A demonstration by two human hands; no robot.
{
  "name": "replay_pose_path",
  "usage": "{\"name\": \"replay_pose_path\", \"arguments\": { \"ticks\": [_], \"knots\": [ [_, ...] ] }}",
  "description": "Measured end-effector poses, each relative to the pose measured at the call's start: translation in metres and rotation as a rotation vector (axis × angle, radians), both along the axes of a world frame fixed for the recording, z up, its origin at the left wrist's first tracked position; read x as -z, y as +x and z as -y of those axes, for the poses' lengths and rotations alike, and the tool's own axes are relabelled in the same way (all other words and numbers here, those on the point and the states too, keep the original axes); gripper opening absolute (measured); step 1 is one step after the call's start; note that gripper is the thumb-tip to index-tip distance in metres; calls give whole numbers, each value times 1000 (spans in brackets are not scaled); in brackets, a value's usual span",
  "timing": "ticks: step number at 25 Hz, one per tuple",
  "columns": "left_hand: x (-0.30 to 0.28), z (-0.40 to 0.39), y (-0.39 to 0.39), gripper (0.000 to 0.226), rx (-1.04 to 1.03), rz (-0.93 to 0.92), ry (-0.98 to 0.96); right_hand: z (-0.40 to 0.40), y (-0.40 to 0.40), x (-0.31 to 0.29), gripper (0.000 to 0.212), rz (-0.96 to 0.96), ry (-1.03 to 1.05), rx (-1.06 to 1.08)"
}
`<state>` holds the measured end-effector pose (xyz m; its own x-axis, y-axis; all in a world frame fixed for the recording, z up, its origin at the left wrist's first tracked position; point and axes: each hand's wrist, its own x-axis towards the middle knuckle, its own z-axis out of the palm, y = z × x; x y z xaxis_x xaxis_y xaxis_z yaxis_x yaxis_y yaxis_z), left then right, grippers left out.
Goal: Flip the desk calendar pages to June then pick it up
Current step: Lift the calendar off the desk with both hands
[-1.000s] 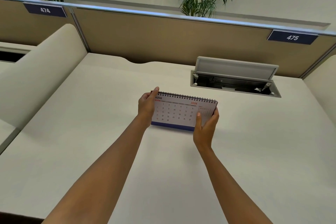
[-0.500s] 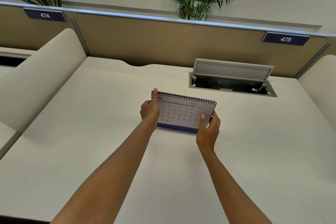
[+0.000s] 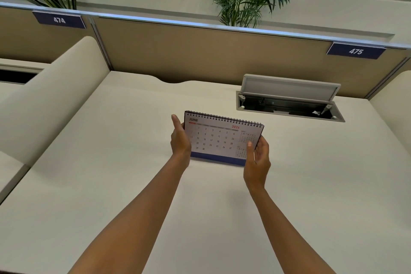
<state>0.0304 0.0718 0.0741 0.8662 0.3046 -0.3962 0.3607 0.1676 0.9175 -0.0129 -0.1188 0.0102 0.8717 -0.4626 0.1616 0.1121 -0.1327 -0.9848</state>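
Observation:
The spiral-bound desk calendar (image 3: 219,138) shows the page headed JUNE 2026, with a blue strip along its bottom edge. It stands upright near the middle of the white desk (image 3: 111,184). My left hand (image 3: 180,140) grips its left edge, thumb pointing up beside the binding. My right hand (image 3: 259,158) holds its lower right corner, thumb on the page front. I cannot tell whether its base touches the desk or hovers just above it.
An open cable hatch (image 3: 289,98) with a raised grey lid lies in the desk behind and to the right of the calendar. A tan partition (image 3: 200,51) with labels 474 and 475 closes the back. Rounded white dividers (image 3: 51,100) flank both sides.
My left hand has slid a little lower along the calendar's left edge. Both hands keep their hold, and the view has tilted slightly upward.

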Motion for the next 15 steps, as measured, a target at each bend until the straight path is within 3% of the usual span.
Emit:
{"name": "replay_pose_path", "arguments": {
  "ticks": [3, 15],
  "knots": [
    [1, -23, 4, 65, -13, 37, 8, -19, 8, -2, 35, 15, 12, -47],
    [15, -155, 42, 76, -199, 102, -45, -131, 62, -8, 45, 11, 43, -318]
  ]
}}
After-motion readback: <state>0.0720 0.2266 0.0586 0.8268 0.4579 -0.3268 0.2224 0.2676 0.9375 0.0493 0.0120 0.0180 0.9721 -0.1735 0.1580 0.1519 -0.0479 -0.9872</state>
